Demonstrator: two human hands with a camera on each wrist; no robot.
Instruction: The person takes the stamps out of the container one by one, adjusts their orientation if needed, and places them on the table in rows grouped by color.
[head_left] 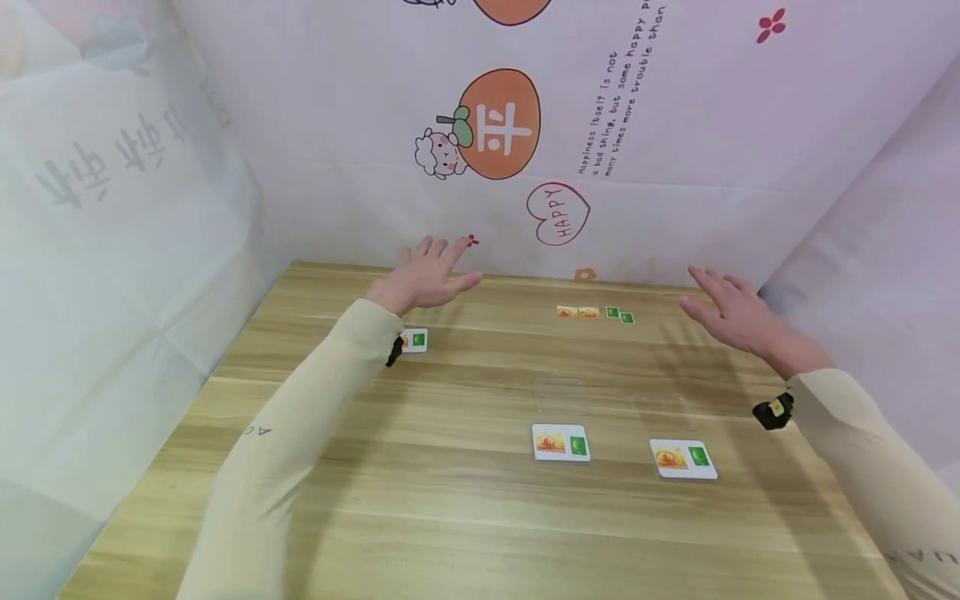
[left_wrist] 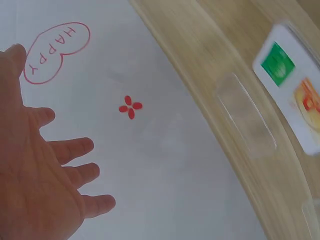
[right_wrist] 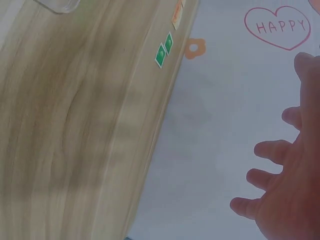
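My left hand is held over the far left of the wooden table, fingers spread and nothing in it. Beneath that wrist lies a white card with an orange and a green picture, partly hidden by the sleeve and wrist strap. On the far right, my right hand hovers with fingers extended, also bare. Two small green stickers and two orange ones lie between the hands near the back edge. Two more white cards, a middle card and a right card, rest nearer the front.
Behind the middle card lies a clear rectangular piece, and another faint clear piece sits behind the right card. Printed white cloth hangs along the back and both sides of the wooden table.
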